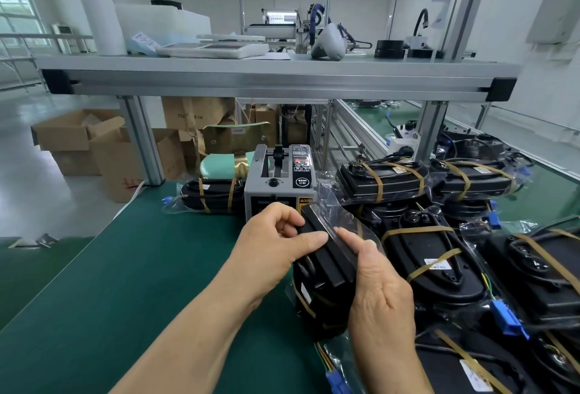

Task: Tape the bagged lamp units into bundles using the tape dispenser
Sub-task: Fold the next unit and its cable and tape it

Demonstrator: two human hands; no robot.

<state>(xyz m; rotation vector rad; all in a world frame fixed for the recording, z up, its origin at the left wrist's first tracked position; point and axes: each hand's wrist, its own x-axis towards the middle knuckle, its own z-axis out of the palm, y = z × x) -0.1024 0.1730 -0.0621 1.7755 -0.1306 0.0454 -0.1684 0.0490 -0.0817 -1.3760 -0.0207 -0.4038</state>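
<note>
Low in the middle, the left hand (pixel 276 243) grips the bagged lamp (pixel 326 268), thumb on top. The right hand (pixel 379 293) holds its other side, one finger pressing down. The dispenser (pixel 276 180) stands just behind. Taped bundles (pixel 433 255) fill the right.

One tape dispenser (pixel 277 178) and at least seven bagged lamp units (pixel 430 261) are at the counter (pixel 125 268), five or more of them piled right. Behind stand one chair (pixel 232 155) and at least four cardboard boxes (pixel 62 134).
</note>
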